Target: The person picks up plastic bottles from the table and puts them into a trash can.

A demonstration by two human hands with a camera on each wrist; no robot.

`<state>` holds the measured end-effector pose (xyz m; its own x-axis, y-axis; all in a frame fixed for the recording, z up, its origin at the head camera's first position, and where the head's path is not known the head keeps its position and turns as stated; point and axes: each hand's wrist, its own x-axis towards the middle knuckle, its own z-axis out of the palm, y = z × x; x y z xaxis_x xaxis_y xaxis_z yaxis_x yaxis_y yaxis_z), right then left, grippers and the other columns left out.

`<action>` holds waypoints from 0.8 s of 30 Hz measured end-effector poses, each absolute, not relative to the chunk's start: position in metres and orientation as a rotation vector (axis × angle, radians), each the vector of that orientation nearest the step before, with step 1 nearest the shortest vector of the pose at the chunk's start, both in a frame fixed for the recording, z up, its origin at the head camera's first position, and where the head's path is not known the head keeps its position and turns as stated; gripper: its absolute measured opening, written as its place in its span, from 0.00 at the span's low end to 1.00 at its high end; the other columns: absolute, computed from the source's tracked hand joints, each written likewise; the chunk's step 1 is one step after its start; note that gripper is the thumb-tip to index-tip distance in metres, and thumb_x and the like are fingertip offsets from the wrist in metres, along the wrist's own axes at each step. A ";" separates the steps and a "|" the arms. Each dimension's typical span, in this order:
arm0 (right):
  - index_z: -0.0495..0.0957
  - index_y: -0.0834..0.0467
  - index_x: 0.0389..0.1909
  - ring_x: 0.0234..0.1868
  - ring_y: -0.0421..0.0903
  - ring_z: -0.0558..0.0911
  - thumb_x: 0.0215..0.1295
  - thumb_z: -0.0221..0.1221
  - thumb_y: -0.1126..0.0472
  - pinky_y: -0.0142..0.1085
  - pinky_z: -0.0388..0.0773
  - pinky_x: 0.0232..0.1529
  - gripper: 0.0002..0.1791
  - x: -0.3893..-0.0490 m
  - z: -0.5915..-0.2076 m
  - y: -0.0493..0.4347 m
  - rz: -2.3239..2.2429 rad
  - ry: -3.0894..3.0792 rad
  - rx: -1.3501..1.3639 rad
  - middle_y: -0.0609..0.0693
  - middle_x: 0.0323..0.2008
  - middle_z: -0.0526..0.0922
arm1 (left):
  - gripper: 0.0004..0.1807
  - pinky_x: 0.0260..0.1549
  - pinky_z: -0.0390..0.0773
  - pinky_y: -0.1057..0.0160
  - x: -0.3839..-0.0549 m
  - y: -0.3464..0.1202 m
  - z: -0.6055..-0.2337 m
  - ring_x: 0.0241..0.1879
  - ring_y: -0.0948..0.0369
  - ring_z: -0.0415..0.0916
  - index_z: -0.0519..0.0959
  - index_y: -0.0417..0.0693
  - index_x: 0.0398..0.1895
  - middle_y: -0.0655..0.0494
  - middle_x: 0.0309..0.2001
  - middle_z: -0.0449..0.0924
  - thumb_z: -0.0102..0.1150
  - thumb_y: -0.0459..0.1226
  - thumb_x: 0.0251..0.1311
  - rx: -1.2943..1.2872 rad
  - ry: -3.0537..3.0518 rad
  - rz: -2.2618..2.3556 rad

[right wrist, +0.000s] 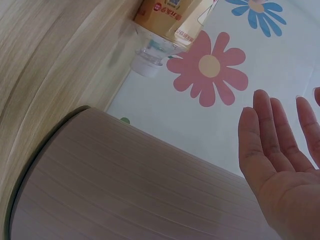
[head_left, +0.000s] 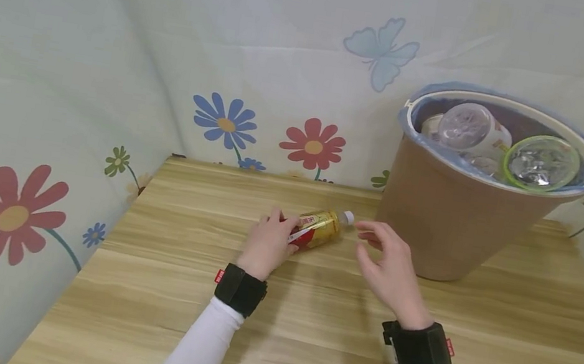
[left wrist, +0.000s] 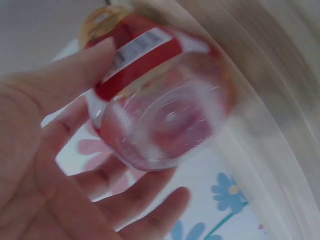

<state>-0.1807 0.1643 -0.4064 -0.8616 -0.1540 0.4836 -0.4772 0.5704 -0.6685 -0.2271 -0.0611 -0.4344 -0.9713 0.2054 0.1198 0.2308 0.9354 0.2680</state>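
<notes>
A clear plastic drink bottle [head_left: 317, 230] with a red and gold label and white cap lies on its side, its cap toward the bin. At its base end my left hand [head_left: 269, 243] holds it. The left wrist view shows the thumb on the label of the bottle [left wrist: 150, 100] by the barcode, the other fingers curving around the far side. The bottle looks empty through its clear base. My right hand [head_left: 390, 272] hovers beside the cap, apart from it, holding nothing. In the right wrist view, that hand [right wrist: 285, 165] has its fingers extended.
A tall brown bin [head_left: 434, 216] with a blue liner stands at the back right, close to my right hand. Several clear plastic containers [head_left: 470, 130] fill its top. The wood-grain table [head_left: 196, 218] meets a flower-printed curtain [head_left: 283, 48] at the back and sides.
</notes>
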 end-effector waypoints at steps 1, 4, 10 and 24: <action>0.79 0.64 0.54 0.51 0.57 0.84 0.65 0.56 0.73 0.52 0.82 0.55 0.17 -0.181 -0.406 0.165 1.202 -2.432 0.514 0.61 0.51 0.83 | 0.28 0.48 0.81 0.48 -0.222 -0.059 -0.433 0.48 0.45 0.77 0.76 0.57 0.62 0.44 0.53 0.73 0.72 0.44 0.58 -0.350 -3.011 -0.427; 0.79 0.65 0.54 0.50 0.57 0.85 0.65 0.56 0.73 0.53 0.82 0.55 0.17 -0.181 -0.405 0.165 1.209 -2.431 0.516 0.61 0.51 0.83 | 0.30 0.45 0.80 0.48 -0.211 -0.056 -0.430 0.46 0.45 0.78 0.75 0.57 0.62 0.44 0.51 0.72 0.74 0.45 0.56 -0.388 -3.028 -0.404; 0.79 0.65 0.54 0.50 0.56 0.85 0.65 0.55 0.73 0.54 0.82 0.55 0.16 -0.181 -0.403 0.165 1.208 -2.442 0.514 0.60 0.51 0.84 | 0.36 0.53 0.79 0.44 -0.205 -0.058 -0.427 0.53 0.43 0.78 0.71 0.62 0.68 0.44 0.56 0.73 0.74 0.47 0.55 -0.465 -3.032 -0.436; 0.79 0.62 0.54 0.50 0.56 0.85 0.66 0.55 0.72 0.54 0.82 0.55 0.16 -0.179 -0.400 0.166 1.219 -2.448 0.506 0.58 0.50 0.84 | 0.45 0.62 0.76 0.43 -0.215 -0.061 -0.439 0.62 0.46 0.75 0.61 0.65 0.75 0.47 0.66 0.74 0.72 0.51 0.56 -0.593 -3.002 -0.441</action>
